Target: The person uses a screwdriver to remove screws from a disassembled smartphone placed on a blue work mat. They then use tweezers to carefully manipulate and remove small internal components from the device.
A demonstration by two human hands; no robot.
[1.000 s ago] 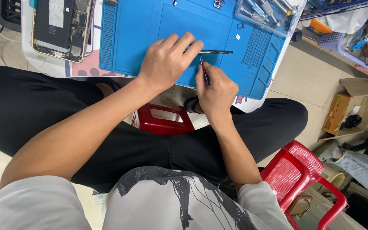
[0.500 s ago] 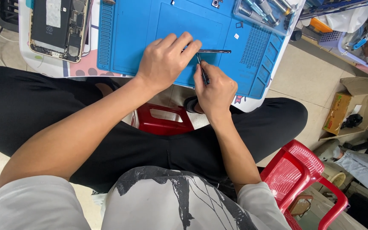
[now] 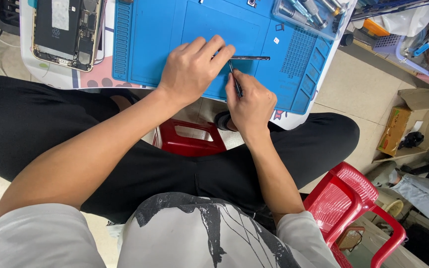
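My left hand (image 3: 193, 68) rests palm down on the blue work mat (image 3: 160, 34), fingers together, its fingertips by a thin dark tool (image 3: 251, 58) that lies flat on the mat. Whatever sits under the fingers is hidden. My right hand (image 3: 250, 103) is closed around slim dark tweezers (image 3: 234, 82), whose tip points up toward my left fingertips. Both hands are close together near the mat's front edge.
An opened phone (image 3: 65, 30) with bare insides lies at the table's left. A clear tray of metal tools (image 3: 306, 12) sits on the mat's far right corner. Red plastic stools (image 3: 353, 198) stand below and right. A cardboard box (image 3: 403, 124) and clutter lie on the floor at right.
Both hands stay in nearly the same place on the mat. The view has shifted slightly; the tweezers remain in my right hand.
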